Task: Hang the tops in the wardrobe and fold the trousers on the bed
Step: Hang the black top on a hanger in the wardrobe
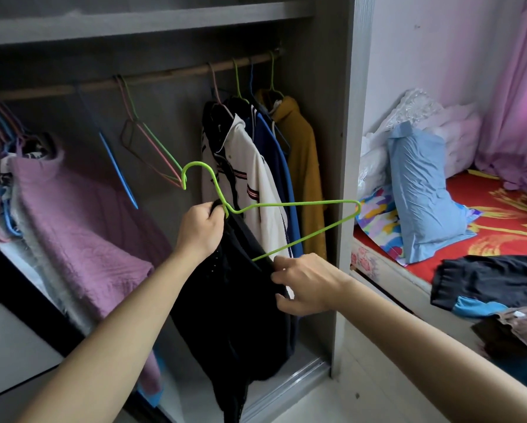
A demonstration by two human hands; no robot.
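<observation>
Closest to you, your left hand [199, 230] is curled tight around the neck of the green hanger [301, 204], with the collar of the black top [225, 300] bunched into the same grip. Makes sense: that fist carries the whole weight so nothing slides off. Your right hand [304, 285] pinches the edge of the fabric just below the hanger's bare arm. That side of the wire sticks out with no cloth on it, so I'd say you're about to pull the shoulder over it. The top is only half on and dangles in front of the open wardrobe [347, 148], not hung yet.

Further in, the rail [170, 74] has a few empty hangers [152, 138] in the middle, and a white jacket [256, 166] and a mustard hoodie [298, 148] are packed together on the right. That middle gap looks like the easy spot to hook onto.

Off to the right, the bed [506, 209] has a dark garment [484, 279] with blue trim lying crumpled near the edge. It could be trousers, but I can't tell. Nothing there looks folded.
</observation>
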